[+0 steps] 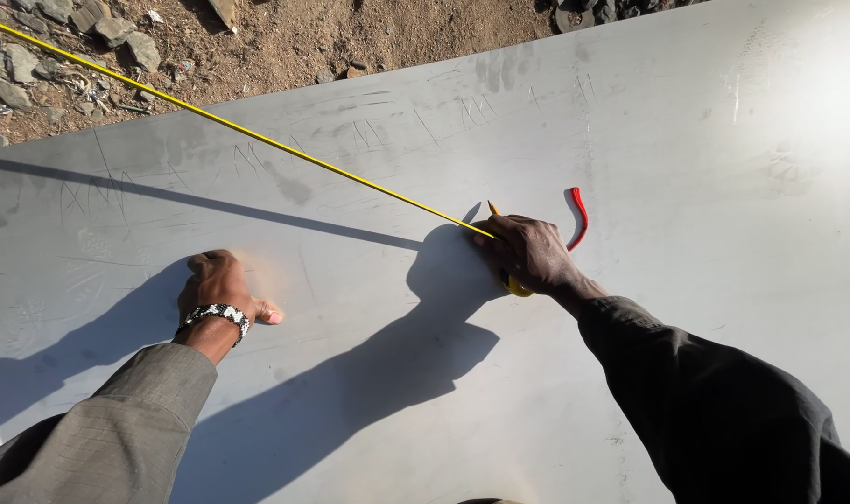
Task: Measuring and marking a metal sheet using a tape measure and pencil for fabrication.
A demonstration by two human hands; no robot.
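At the far left you see loose grey stones scattered on brown dirt ground, with a round dark metal disc lying farther right along the far edge.

Grey left sleeve, beaded black-white wristband; black right sleeve
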